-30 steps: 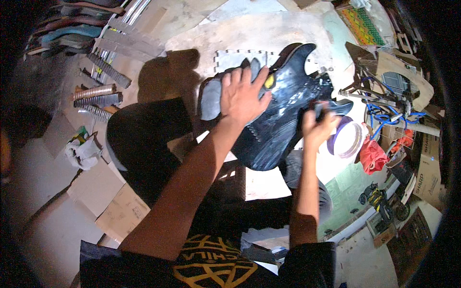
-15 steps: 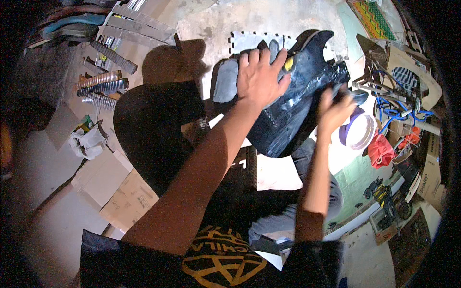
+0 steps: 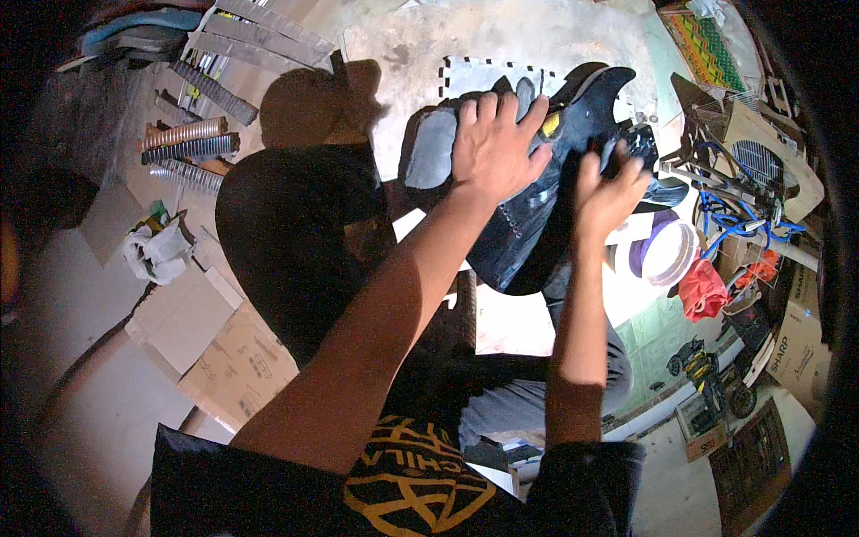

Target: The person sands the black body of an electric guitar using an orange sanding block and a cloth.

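Note:
A large glossy black moulded piece point(image 3: 528, 228) lies tilted across my lap area, with a curved, pointed fin at its far end and a round yellow spot point(image 3: 550, 124) beside my fingers. My left hand point(image 3: 499, 152) rests on its left side, palm down, fingers spread. Over the right part of the piece is my right hand point(image 3: 610, 197), thumb apart from the other fingers. Its fingertips are smeared by motion, and whether anything is in them cannot be made out. Flat grey rounded pads point(image 3: 430, 148) show left of my left hand.
A white-and-purple round tub point(image 3: 669, 251) stands at the right, beside a red cloth or bag point(image 3: 703, 291). Blue cords point(image 3: 747, 215) and clutter lie further right. At the left are ribbed strips point(image 3: 188, 143), a crumpled white bag point(image 3: 158, 252) and flattened cardboard point(image 3: 237, 367).
My right hand has moved slightly left and inward over the black piece. My left hand stays spread on the piece; the whole view has shifted a little.

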`<state>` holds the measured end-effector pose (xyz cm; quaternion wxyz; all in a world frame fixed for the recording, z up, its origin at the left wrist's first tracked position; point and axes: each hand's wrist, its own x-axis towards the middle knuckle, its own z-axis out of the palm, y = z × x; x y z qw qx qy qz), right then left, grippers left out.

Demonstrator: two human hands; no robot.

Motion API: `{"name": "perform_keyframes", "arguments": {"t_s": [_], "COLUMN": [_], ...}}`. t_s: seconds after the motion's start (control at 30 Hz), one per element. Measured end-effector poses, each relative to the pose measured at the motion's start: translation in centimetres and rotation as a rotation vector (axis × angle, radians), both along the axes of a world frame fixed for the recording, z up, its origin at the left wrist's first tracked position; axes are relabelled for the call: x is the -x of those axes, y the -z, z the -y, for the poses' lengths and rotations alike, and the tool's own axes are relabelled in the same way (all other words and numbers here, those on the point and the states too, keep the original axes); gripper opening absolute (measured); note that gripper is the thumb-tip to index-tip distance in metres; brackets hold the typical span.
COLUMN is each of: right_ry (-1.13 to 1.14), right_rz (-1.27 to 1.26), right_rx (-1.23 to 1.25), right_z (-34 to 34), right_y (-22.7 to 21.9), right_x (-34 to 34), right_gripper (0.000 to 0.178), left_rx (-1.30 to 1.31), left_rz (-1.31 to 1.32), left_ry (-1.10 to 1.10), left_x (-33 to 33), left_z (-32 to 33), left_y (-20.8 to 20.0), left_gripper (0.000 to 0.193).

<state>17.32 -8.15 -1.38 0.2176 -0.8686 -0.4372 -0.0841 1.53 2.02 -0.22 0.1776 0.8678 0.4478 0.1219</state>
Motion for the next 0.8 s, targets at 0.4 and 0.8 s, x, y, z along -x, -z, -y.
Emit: {"name": "perform_keyframes", "arguments": {"t_s": [0.4,0.8], "right_ry": [0.045,0.104], "right_rz": [0.081,-0.048], "right_rx": [-0.03,-0.08], "right_z": [4.9,5.9], "right_y": [0.8,1.2], "right_x": [4.9,5.7], "right_gripper": [0.04,0.057], "left_rx": [-0.03,-0.027], "left_rz": [-0.026,-0.044], "left_ry": [0.002,0.013], "left_x": [-0.1,0.1], "left_z": [-0.3,-0.2], "left_y": [0.2,0.3], "left_gripper": [0.06,0.06]}}
